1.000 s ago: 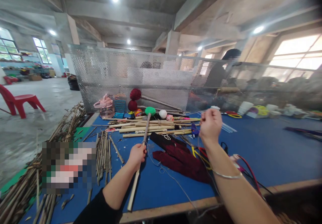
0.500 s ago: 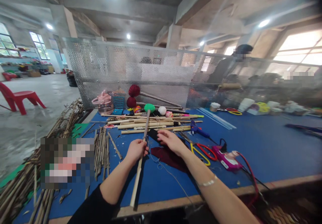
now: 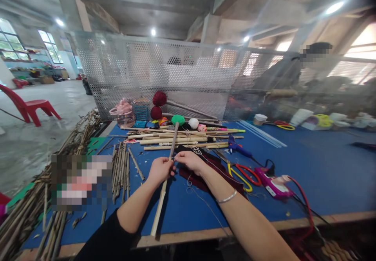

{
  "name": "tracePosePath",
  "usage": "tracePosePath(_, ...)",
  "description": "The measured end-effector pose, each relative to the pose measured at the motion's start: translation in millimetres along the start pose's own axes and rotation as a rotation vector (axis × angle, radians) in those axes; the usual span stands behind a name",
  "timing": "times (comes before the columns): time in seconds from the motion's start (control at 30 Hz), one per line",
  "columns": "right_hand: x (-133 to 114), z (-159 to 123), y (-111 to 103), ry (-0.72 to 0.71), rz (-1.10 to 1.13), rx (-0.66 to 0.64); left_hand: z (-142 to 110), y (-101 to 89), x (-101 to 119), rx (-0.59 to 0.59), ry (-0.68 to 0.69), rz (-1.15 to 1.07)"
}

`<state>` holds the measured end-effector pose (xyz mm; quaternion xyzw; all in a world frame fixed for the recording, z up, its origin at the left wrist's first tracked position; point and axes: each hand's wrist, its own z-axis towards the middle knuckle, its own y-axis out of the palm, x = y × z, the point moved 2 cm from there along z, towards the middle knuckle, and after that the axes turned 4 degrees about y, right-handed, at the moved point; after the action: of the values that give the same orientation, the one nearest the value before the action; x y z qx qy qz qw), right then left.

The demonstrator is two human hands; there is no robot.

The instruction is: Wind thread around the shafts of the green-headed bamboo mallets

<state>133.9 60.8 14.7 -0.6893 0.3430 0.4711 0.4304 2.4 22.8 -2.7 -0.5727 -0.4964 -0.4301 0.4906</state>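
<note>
My left hand (image 3: 161, 171) is closed around a wooden stick (image 3: 160, 209), which slants away from the table's front edge. Its far, greyer part reaches a green ball (image 3: 178, 120). Close beside the stick, the fingertips of my right hand (image 3: 189, 161) are pinched together, seemingly on a thin grey thread (image 3: 205, 206); the pinch itself is too small to see clearly. That thread curls below the hand and trails to the front edge. Dark maroon cloth (image 3: 216, 179) lies under my right wrist, with black cloth beside it. Scissors with yellow and red handles (image 3: 245, 175) rest right of it.
Behind my hands lie pale sticks (image 3: 176, 139); twigs (image 3: 120, 171) are at left. A blue glue gun (image 3: 237, 147), a magenta power strip (image 3: 273, 184) and its cables are at right. A perforated screen (image 3: 199, 81) stands behind the blue table (image 3: 323, 175). A person is beyond it.
My right hand has moved left to the stick, its spread fingers now pinched together. My left hand keeps its hold. The view has shifted slightly.
</note>
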Motion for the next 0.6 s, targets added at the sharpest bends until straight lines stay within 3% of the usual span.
tracePosePath(0.13, -2.6, -4.2, -3.3, -0.012, 0.019, -0.044, 1.9, 0.7, -1.5, -0.001, 0.023, 0.019)
tracePosePath(0.3, 8.8, 3.2, -7.1, 0.037, 0.013, 0.053, 3.5, 2.3, -3.7, 0.060, 0.001, 0.031)
tracePosePath(0.43, 14.5, 6.7, -7.2, 0.118, 0.070, 0.059, 1.2, 5.6, -3.4, 0.043, -0.071, -0.142)
tracePosePath(0.5, 13.8, 5.3, -7.2, 0.170, 0.146, 0.015, -0.7, 8.2, -0.4, -0.018, -0.093, -0.311)
tracePosePath(0.6, 10.4, 2.5, -6.8, 0.202, 0.310, -0.179, -4.4, 11.5, 6.3, -0.085, -0.148, -0.521)
